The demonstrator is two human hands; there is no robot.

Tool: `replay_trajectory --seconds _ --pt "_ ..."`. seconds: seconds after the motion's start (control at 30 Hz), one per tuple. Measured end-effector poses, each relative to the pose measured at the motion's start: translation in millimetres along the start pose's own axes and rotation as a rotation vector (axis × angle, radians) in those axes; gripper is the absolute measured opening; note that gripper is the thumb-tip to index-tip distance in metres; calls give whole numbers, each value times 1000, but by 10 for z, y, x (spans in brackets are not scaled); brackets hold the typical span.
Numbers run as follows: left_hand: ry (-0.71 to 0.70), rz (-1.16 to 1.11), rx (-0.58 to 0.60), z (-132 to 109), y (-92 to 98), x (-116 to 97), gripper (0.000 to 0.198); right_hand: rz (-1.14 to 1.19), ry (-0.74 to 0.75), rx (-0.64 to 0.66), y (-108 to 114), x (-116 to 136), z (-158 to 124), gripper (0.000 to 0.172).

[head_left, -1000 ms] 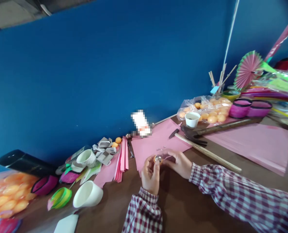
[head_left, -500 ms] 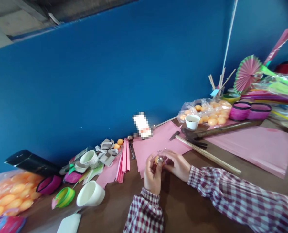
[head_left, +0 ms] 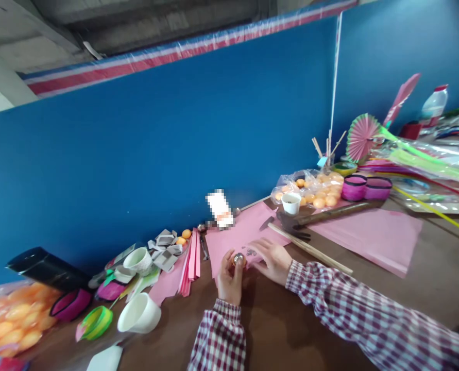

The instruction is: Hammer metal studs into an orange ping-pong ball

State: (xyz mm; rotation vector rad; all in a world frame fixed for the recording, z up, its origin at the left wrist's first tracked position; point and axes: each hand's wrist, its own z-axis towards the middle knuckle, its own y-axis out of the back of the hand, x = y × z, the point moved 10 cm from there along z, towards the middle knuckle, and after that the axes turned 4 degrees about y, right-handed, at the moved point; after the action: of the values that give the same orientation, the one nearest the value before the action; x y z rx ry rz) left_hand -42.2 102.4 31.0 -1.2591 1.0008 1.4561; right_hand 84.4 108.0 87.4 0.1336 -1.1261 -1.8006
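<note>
My left hand (head_left: 230, 283) is closed round a shiny metal ball (head_left: 238, 258), with an orange rim showing beneath it; the fingers partly cover it. Just to its right, my right hand (head_left: 272, 260) lies over a pink paper sheet (head_left: 223, 239), its fingers stretched out and apart. Beside those fingertips several small dark pieces (head_left: 250, 252) rest on the paper, too small to name. A hammer with a pale wooden handle (head_left: 314, 251) lies to the right of my right hand, its head on the paper.
A second, dark-headed hammer (head_left: 335, 214) lies behind. A white cup (head_left: 291, 203) stands before a clear bag of orange balls (head_left: 325, 190). On the left are a white bowl (head_left: 139, 314), a green tape roll (head_left: 98, 323) and pink paper strips (head_left: 190, 263). A blue partition (head_left: 155, 139) rises behind.
My right hand has drawn away from the metal ball and spread over the paper by the small pieces. My left hand keeps its hold. The view has turned slightly right and up.
</note>
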Motion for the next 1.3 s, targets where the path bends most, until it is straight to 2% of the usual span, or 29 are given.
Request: replay_trajectory --seconds 0.1,0.23,0.37,0.47,0.6,0.8,1.0,1.3 --pt "34 -21 27 -7 -14 34 47 -277 -134 -27 221 -213 -13 36" --pt "-28 -6 -104 -9 117 -18 48 -534 -367 39 446 -603 -143 34" --pt "-82 70 -157 -10 140 -59 51 -615 -488 102 503 -851 -304 27" --pt "-102 85 -196 -14 173 -59 48 -626 -535 122 496 -910 -366 28" --pt "-89 112 -183 2 184 -15 48 -658 -550 122 534 -861 -359 34" --pt "-76 132 -197 2 195 4 47 -693 -485 85 566 -773 -316 36" --pt "-74 116 -241 -29 222 -54 46 -670 -419 77 442 -823 -291 41" --pt "-91 139 -235 -74 200 -137 41 -599 -290 73 289 -809 -267 45"
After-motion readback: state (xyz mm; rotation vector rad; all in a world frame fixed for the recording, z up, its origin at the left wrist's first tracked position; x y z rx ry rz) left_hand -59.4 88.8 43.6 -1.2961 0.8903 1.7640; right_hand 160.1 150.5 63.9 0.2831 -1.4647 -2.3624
